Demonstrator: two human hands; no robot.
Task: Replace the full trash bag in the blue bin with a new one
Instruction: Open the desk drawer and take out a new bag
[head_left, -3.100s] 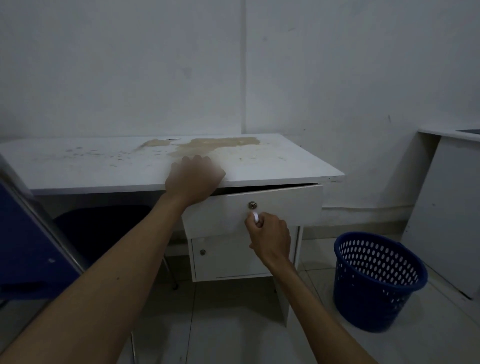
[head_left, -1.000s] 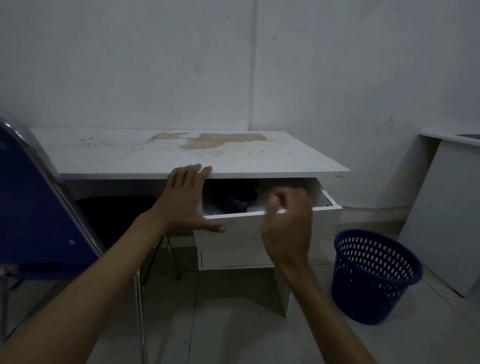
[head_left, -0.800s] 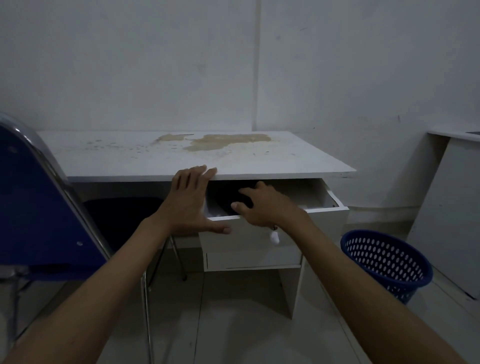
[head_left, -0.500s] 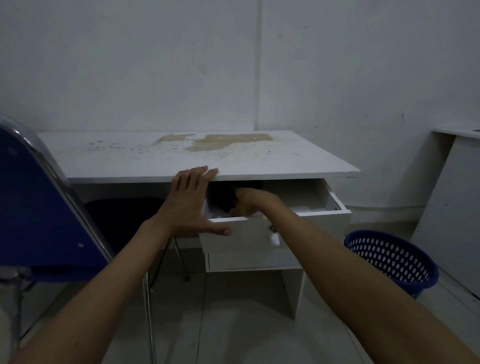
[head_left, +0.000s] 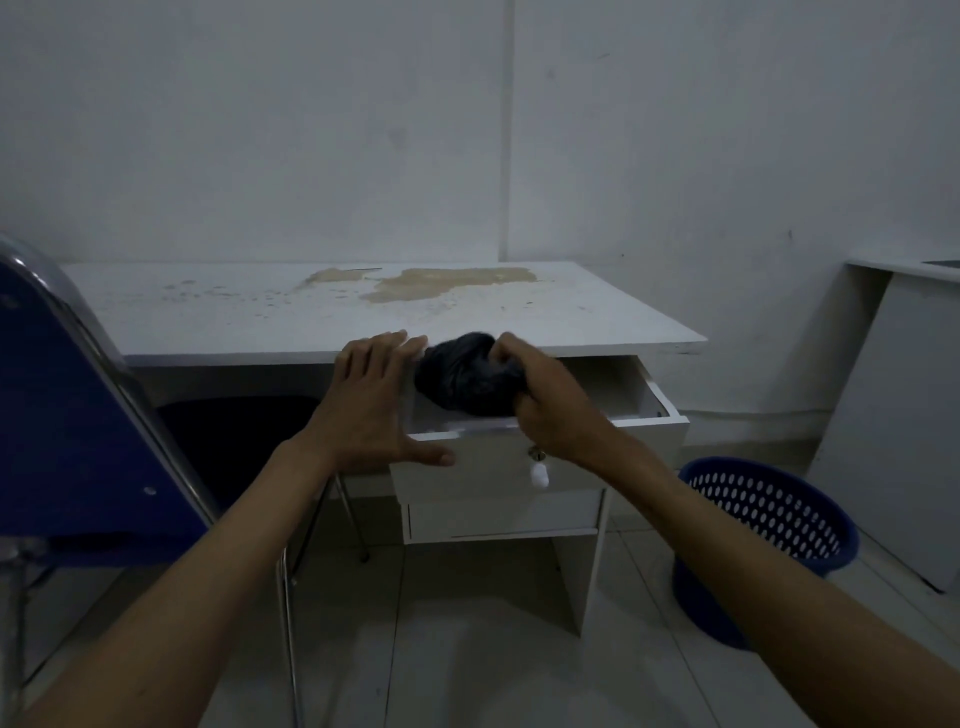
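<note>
Black bag bundle (head_left: 464, 380) above open drawer — blue bin (head_left: 768, 545) unlined, on floor.

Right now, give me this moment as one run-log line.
left hand: braces open drawer | right hand: grips black bag bundle above drawer | blue bin: on floor, unlined

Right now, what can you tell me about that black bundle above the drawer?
The black bundle looks like thin, crinkled plastic bunched into a rounded wad, probably a rolled trash bag. The right hand grips its right side, holding it just over the open drawer, in front of the desk edge. The left hand does not hold it.
</note>
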